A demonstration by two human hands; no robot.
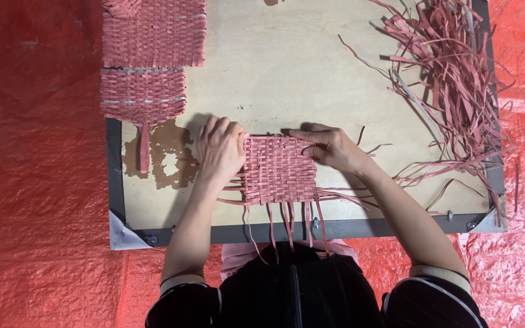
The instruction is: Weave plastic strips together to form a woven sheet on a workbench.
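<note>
One woven mat (279,170) of pink strips, loose ends trailing, lies near the desk (274,73) front edge. Left hand (220,150) presses flat on its left side; right hand (330,147) fingers pinch its far right corner. Two finished mats (147,61) far left; loose strip pile (451,79) far right. No containers.

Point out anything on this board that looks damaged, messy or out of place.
The board has a patch of peeled surface left of the left hand. Loose pink strips lie tangled at the right edge, some hanging off. The woven mat under both hands, the right hand included, has uneven loose ends.
</note>
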